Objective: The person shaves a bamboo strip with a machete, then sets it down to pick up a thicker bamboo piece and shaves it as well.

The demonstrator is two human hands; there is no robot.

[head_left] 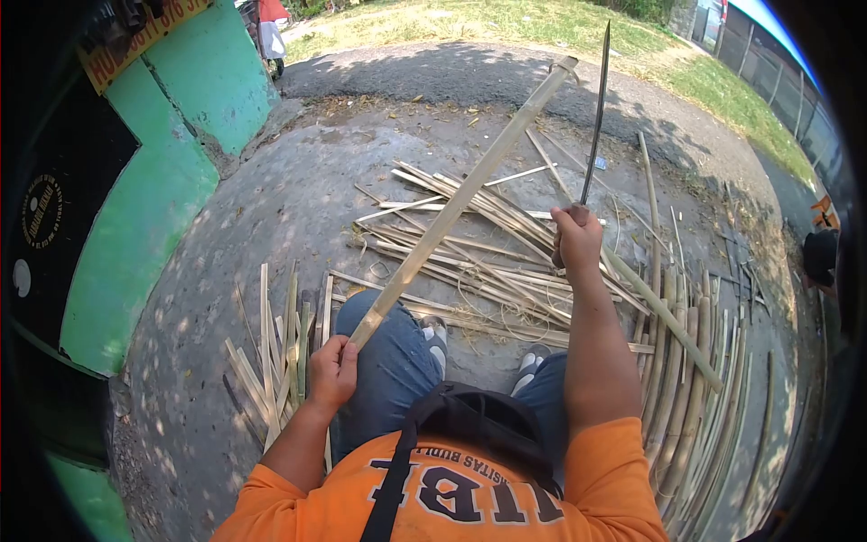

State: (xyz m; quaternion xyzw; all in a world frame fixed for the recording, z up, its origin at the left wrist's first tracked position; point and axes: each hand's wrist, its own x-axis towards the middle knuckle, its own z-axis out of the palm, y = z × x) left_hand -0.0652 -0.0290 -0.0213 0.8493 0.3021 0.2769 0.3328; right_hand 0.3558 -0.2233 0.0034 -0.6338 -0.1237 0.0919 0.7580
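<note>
My left hand (333,372) is closed around the near end of a long, flat bamboo strip (452,210), which slants up and away to the right over my left knee. In my right hand (578,240) is the brown handle of a long machete (598,117), its dark blade pointing upward. Blade and strip are apart, with the strip's far end left of the blade's upper part. Beyond my feet a loose pile of split bamboo strips (488,262) lies crisscrossed on the concrete.
Bamboo poles (673,388) lie lengthwise at my right, and more strips (271,361) are at my left. A green wall (153,226) stands at the left. Farther off are a paved road (406,77) and grass. Part of a person (820,257) shows at the right edge.
</note>
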